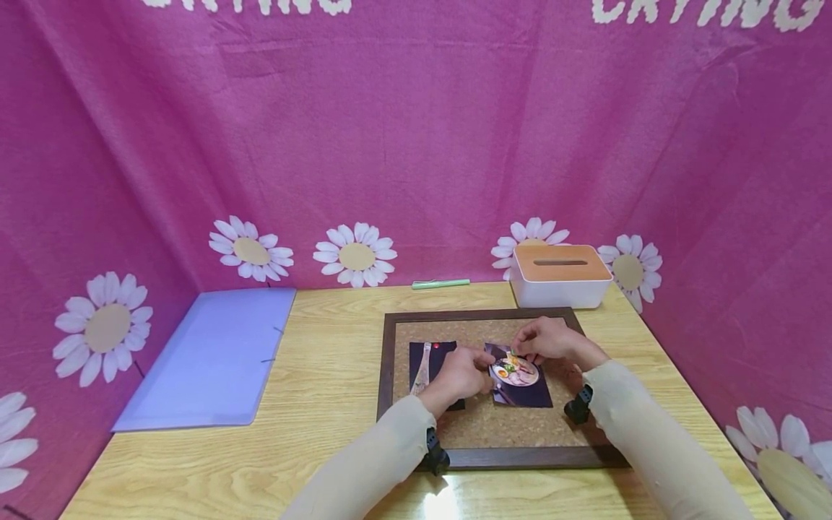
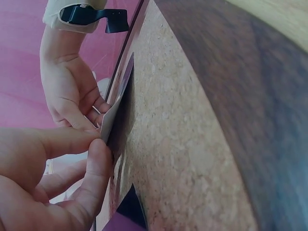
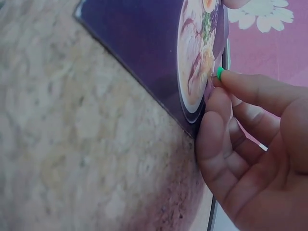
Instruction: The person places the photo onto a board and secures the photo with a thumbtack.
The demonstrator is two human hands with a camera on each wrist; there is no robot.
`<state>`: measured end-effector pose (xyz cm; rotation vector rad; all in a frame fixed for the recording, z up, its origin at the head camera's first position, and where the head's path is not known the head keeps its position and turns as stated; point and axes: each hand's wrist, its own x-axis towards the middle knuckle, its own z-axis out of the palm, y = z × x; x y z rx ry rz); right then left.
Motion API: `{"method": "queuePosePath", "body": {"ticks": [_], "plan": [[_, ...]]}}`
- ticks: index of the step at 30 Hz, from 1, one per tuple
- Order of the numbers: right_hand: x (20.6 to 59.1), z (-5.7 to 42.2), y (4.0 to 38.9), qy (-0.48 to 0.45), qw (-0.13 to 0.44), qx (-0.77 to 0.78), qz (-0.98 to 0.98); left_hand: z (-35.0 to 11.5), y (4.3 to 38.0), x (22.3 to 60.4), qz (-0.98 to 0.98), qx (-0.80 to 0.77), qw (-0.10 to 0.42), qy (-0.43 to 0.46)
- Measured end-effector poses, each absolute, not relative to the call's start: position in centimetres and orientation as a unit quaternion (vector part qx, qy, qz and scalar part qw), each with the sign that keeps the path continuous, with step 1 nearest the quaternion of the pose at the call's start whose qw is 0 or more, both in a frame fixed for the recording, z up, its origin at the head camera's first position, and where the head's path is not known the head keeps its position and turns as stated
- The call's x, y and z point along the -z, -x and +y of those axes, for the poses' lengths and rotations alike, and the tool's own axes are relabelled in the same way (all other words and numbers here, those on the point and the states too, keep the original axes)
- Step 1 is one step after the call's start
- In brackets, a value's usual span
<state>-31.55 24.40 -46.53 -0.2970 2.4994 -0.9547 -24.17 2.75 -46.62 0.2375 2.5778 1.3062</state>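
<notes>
A photo of a noodle bowl (image 1: 520, 374) lies over the cork board (image 1: 513, 433), its upper edge lifted in the left wrist view. My left hand (image 1: 460, 374) pinches the photo's left edge between thumb and finger. At the upper right of the photo, my right hand (image 1: 549, 339) holds a green thumbtack (image 3: 220, 72) at its fingertips, metal point toward the picture. Other fingers of that hand touch the photo's edge. Left of it, a second dark photo (image 1: 416, 357) has a red thumbtack (image 1: 436, 346) at its top; my left hand covers part of it.
The board has a dark wooden frame (image 1: 520, 458). Behind it stands a white tissue box with a wooden lid (image 1: 562, 289), and a green pen (image 1: 440, 284) lies near the curtain. A pale blue folder (image 1: 208, 361) lies at the left. Pink flowered curtain (image 1: 390, 144) encloses the table.
</notes>
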Motion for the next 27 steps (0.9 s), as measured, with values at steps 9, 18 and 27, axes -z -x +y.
{"method": "queuePosePath", "body": {"ticks": [9,18,27], "plan": [[46.57,24.17,31.67,0.117,0.223,0.342,0.905,2.74,24.18,46.72,0.891,-0.43,0.121,-0.086],[46.32,23.8,31.87,0.098,0.24,0.335,0.906,2.84,24.28,46.75,0.894,-0.422,0.133,-0.076],[46.42,23.45,31.94,0.042,0.243,0.341,0.907,2.81,24.37,46.86,0.896,-0.418,0.127,-0.08]]}}
